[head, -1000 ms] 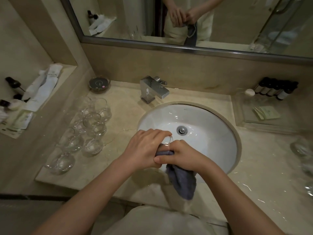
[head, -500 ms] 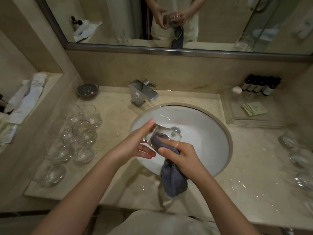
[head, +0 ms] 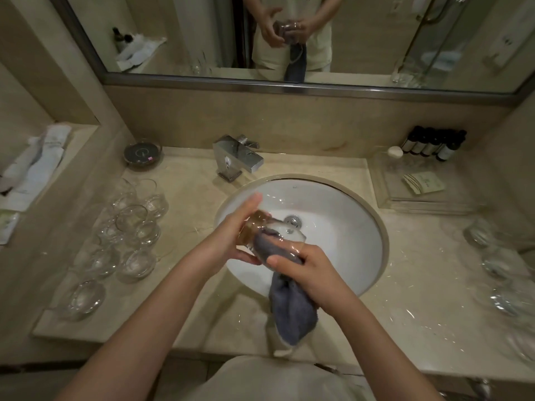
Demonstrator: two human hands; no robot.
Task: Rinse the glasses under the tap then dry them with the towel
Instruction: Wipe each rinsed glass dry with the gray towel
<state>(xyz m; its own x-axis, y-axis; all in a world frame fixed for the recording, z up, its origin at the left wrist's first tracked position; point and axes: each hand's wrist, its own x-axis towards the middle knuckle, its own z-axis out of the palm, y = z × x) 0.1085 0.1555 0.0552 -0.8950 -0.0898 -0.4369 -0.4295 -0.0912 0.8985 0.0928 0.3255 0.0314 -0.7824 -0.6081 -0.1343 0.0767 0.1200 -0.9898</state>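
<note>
You've got one glass (head: 270,235) over the basin (head: 347,227), lying on its side w/ the mouth toward your right. Your left hand (head: 231,235) cups the base end, fingers curled round it, thumb under. Your right hand (head: 307,270) grips the towel (head: 292,308), grey, w/ part of it stuffed inside the glass and the rest hanging down past the counter edge. So you're in the drying step on this one; the inside is being wiped, and I'd say the outside may need a pass too, can't tell.

Tap (head: 237,160) shows no water running. Left of the basin there's a cluster of glasses (head: 130,233) standing on the counter (head: 185,192), approx ten, some touching. At far right more glasses (head: 498,261) stand along the edge, blurred. Can't tell which group is done and which is waiting, so no firm count of what's left; my guess is you're mid-batch, plenty to go.

Counter is beige stone, w/ wet streaks and droplets to the right of the basin. Behind it a mirror (head: 376,39) reflects your hands and towel. Back right: a clear tray (head: 405,198) w/ dark bottles (head: 434,144) and a sachet. Back left: a round dish (head: 142,153), plus a recessed shelf w/ white packets (head: 43,163).
</note>
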